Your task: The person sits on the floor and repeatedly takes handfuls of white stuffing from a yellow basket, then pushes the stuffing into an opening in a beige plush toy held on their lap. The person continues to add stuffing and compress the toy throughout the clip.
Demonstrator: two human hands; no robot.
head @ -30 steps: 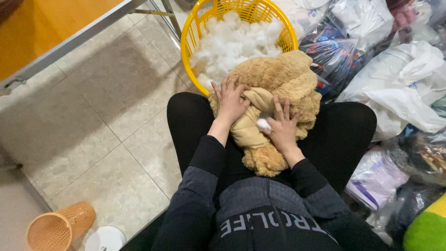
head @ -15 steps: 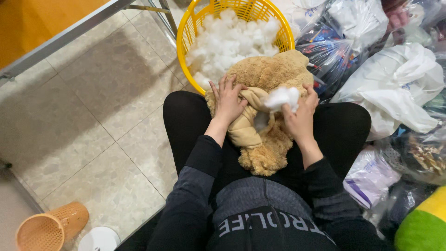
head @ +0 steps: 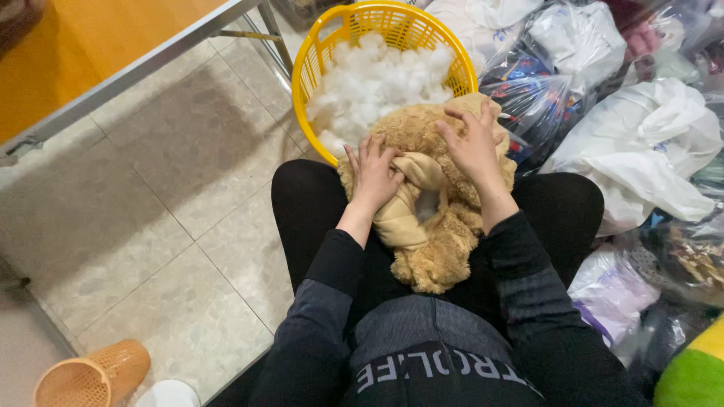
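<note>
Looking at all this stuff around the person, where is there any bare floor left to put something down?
The free patch is the tiled floor on the person's left, bordered by the table edge, the yellow basket and the small orange basket. The right side is crowded with plastic bags. The lap holds the plush toy under both hands.

A tan plush toy skin (head: 441, 226), limp and part-stuffed, lies across the lap, opening up.

Both hands, left (head: 375, 175) and right (head: 473, 143), press a tan plush toy (head: 437, 249) beside a yellow basket (head: 317, 60).
</note>
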